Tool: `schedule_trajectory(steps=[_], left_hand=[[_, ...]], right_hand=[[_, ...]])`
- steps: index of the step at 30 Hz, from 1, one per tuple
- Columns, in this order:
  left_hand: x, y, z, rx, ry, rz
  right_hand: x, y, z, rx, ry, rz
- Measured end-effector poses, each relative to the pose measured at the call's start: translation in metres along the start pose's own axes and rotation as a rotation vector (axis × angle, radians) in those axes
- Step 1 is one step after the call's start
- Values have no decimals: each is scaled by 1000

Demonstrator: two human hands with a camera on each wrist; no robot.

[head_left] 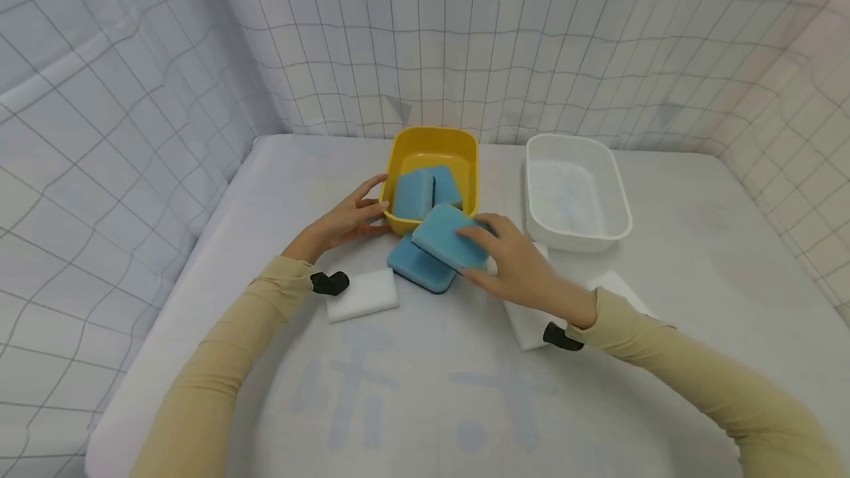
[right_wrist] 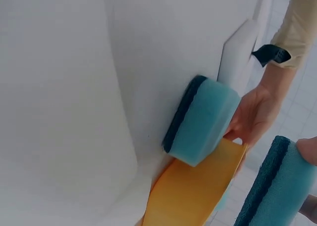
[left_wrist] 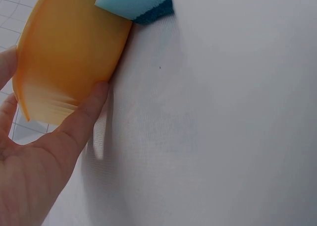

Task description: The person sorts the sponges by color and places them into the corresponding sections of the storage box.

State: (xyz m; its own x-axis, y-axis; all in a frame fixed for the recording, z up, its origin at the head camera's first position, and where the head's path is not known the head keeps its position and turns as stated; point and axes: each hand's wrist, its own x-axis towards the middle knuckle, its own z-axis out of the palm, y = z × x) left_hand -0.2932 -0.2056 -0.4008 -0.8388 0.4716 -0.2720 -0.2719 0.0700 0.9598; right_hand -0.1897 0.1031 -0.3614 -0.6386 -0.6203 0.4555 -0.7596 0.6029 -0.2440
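My right hand (head_left: 508, 264) pinches a blue sponge (head_left: 446, 233) with a dark scouring side, above the front edge of a yellow plastic tub (head_left: 451, 140). In the right wrist view, the held sponge (right_wrist: 280, 186) is at the lower right, a thumb and fingertip at its edge. My left hand (head_left: 355, 218) holds the tub's left side. The left wrist view shows the thumb of that hand (left_wrist: 44, 161) against the tub's outer wall (left_wrist: 74, 52), fingers at the rim. Two blue sponges (head_left: 413, 194) lie inside the tub. Another blue sponge (head_left: 420, 265) lies on the table in front, partly covered.
A white plastic tub (head_left: 578, 231) stands right of the yellow one. One white block (head_left: 364, 295) lies by the left wrist. More white pieces (head_left: 527, 323) lie beneath the right hand and forearm, partly hidden. Gridded cloth walls (head_left: 425, 43) enclose the white table.
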Motion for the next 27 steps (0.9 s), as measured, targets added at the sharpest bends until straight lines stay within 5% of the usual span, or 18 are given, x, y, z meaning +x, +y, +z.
schedule_trajectory(steps=[11, 27], left_hand=[[0, 3, 0, 2, -11, 7], [0, -2, -1, 3, -10, 6]], right_hand=[[25, 30, -11, 13, 79, 128], [61, 54, -9, -3, 73, 264]])
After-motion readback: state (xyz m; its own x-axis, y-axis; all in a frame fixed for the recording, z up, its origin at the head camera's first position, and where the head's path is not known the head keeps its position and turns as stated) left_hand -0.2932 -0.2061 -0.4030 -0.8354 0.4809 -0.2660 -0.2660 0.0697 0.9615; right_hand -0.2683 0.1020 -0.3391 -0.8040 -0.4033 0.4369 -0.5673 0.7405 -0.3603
